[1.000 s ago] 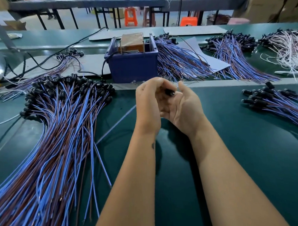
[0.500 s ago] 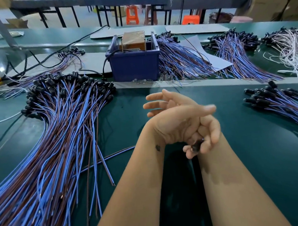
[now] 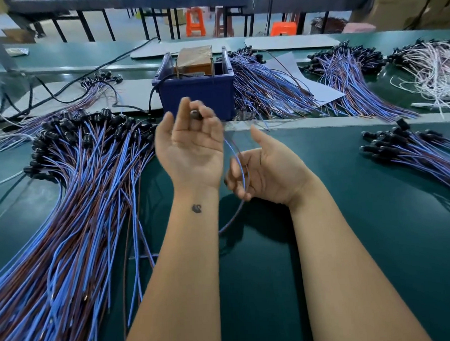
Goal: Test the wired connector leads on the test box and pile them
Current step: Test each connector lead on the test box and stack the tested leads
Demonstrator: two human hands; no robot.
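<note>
Landmark: blue test box (image 3: 198, 94), far centre of the green surface (image 3: 350, 242).

Left of the box: large pile of blue and brown leads (image 3: 73, 202), black connector ends fanned toward the box, wire ends running off the bottom-left edge, so its full extent is cut off. A black cable (image 3: 85, 70) runs away from the box to the far left.

In front of the box: left hand (image 3: 189, 148), palm up, raised. Grip: fingertips curled round a dark connector (image 3: 196, 115), pinched against the thumb. Half a second ago this hand lay palm down across the right wrist; it has since turned over and lifted, and the hands have uncrossed.

Just right of that: the lead's wire (image 3: 240, 167) loops down from the connector through the right hand (image 3: 268, 173). Its fingers are curled round the wire; motion blur makes the exact contact hard to read. The wire passes behind the left forearm, hidden there.

Right of the box: further bundles of blue and brown leads (image 3: 267, 91), a white-wire bundle (image 3: 431, 68) cut by the frame edge, and nearer, a small pile of leads (image 3: 411, 149), also cut off at the right.
</note>
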